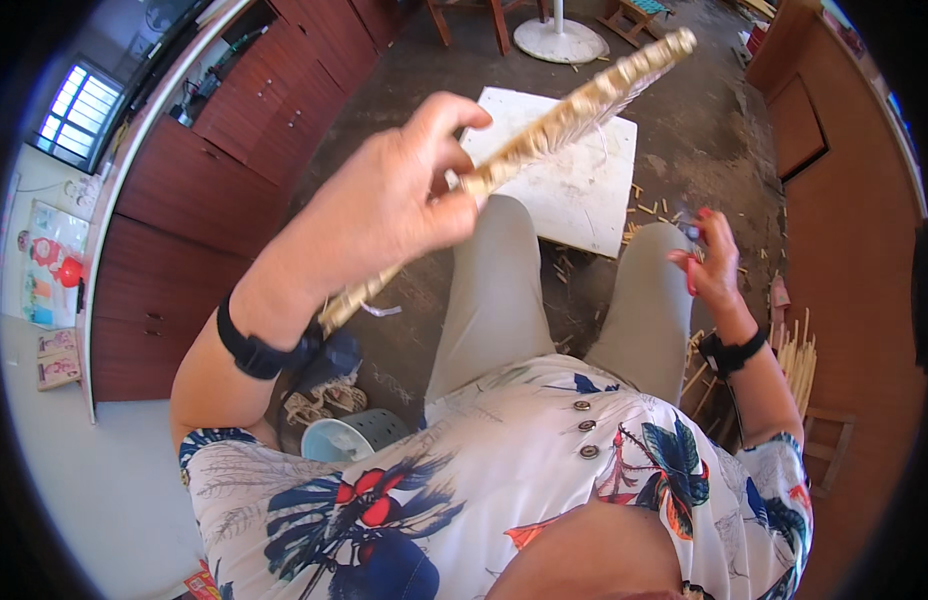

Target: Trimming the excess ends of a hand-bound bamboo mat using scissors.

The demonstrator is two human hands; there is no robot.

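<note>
My left hand (393, 180) grips a long, pale straw-coloured slatted piece (584, 105), perhaps of bamboo or wood, near its middle. The piece slants from lower left to upper right above my knees, with thin clear threads along one side. Part of it is hidden behind the hand and forearm. Over by my right knee, my right hand (715, 262) holds a small cutting tool with red handles (691, 274), probably scissors; blur hides its blades. Below the slatted piece stands a low table with a scuffed white square top (561, 187).
Short stick offcuts (648, 206) litter the floor around the table. Long thin sticks (798, 360) stand at my right, beside a brown wooden cabinet (846, 195). Reddish-brown cupboards (201, 172) line the left. A bin (366, 435) stands by my left hip; a white round base (560, 41) is ahead.
</note>
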